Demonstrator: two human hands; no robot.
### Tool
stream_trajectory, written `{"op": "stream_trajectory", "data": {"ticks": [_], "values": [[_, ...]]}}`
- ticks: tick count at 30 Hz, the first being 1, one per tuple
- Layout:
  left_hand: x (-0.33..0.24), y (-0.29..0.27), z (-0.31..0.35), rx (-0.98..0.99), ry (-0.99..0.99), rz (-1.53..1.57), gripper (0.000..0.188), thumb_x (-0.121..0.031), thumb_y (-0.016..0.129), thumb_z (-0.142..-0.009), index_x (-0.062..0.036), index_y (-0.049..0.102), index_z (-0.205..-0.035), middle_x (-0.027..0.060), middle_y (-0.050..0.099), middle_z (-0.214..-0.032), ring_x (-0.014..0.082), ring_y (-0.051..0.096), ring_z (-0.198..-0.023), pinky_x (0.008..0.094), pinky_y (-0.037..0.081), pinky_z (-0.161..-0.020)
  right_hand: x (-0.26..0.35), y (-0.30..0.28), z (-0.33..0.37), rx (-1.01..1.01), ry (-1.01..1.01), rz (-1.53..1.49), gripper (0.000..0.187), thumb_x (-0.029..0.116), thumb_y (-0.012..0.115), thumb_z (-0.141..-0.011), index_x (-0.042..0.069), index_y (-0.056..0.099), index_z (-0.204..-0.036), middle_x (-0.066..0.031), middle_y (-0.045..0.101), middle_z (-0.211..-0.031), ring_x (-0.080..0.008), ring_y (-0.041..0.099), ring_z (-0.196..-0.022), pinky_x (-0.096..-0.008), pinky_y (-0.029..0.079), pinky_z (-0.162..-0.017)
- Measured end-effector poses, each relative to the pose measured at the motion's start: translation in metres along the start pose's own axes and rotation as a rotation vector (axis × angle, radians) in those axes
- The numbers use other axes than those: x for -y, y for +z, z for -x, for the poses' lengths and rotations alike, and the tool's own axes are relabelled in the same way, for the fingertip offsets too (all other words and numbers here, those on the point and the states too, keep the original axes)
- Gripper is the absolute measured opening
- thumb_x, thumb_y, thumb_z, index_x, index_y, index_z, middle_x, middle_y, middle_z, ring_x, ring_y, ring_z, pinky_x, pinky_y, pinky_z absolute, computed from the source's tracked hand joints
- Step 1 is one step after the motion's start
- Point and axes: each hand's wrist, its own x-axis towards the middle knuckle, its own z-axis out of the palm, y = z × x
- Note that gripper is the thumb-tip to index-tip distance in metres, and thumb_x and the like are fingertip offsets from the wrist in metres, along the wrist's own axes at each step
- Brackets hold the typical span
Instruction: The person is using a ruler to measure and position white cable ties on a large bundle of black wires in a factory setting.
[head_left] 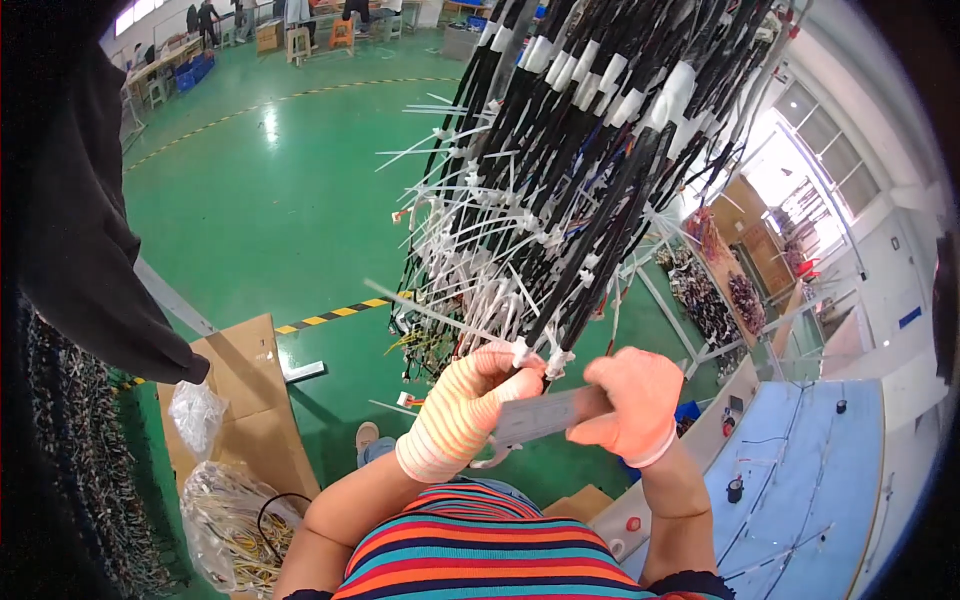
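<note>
Striped knit gloves cover both my hands. My left hand is closed, its thumb and fingers pinched at the lower end of a black-wrapped wire harness, just below a white cable tie. Between my hands lies a flat grey rectangular piece, possibly a card or label sheet. My right hand grips its right end, where motion blurs it. The left end of the piece lies against my left hand. Many similar harnesses hang in a dense bunch above, with white tie tails sticking out.
A dark cloth hangs at the left, near a cardboard sheet and a plastic bag of wires. At the right stands a light-blue board with cables. More harnesses hang beyond it. People and stools are far off.
</note>
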Motion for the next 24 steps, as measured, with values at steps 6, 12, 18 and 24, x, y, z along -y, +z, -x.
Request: {"op": "stream_trajectory", "data": {"ticks": [6,12,18,24], "values": [[-0.003,0.001,-0.010,0.013,0.074,-0.181,0.022,-0.027,0.064,-0.084,-0.0059,0.059,-0.090,-0.0038,0.055,-0.076,0.0065,0.048,-0.072,0.0212,0.038,-0.067,0.013,0.007,-0.025,-0.046,0.611,-0.660,0.018,0.005,0.067,-0.077,0.001,0.056,-0.090,-0.0004,0.046,-0.064,-0.0047,0.037,-0.052,-0.0224,0.031,-0.045],[0.019,-0.016,-0.009,-0.536,1.113,-1.103,0.047,-0.011,0.070,-0.074,-0.0044,0.048,-0.115,0.0100,0.056,-0.099,0.0227,0.057,-0.086,0.0345,0.047,-0.076,0.004,-0.001,-0.034,0.136,0.672,-0.890,0.014,0.016,0.058,-0.085,0.002,0.056,-0.085,0.0024,0.047,-0.068,-0.0068,0.040,-0.064,-0.0243,0.035,-0.058],[0.006,0.004,-0.011,-0.056,0.956,-1.181,0.024,-0.009,0.060,-0.079,-0.0055,0.059,-0.103,0.0120,0.060,-0.084,0.0311,0.058,-0.076,0.0385,0.046,-0.064,-0.003,0.001,-0.031,0.160,0.606,-0.952,0.019,0.021,0.060,-0.086,0.002,0.057,-0.087,0.0016,0.049,-0.072,-0.0081,0.042,-0.066,-0.0248,0.037,-0.061],[0.009,0.013,-0.007,0.001,0.453,-0.801,0.016,-0.012,0.056,-0.085,-0.0007,0.059,-0.096,0.0136,0.060,-0.076,0.0306,0.059,-0.069,0.0365,0.047,-0.063,-0.008,0.008,-0.007,-0.158,0.493,-0.548,0.031,0.029,0.065,-0.079,0.000,0.056,-0.086,-0.0051,0.045,-0.062,-0.0165,0.043,-0.050,-0.0282,0.038,-0.048]]}}
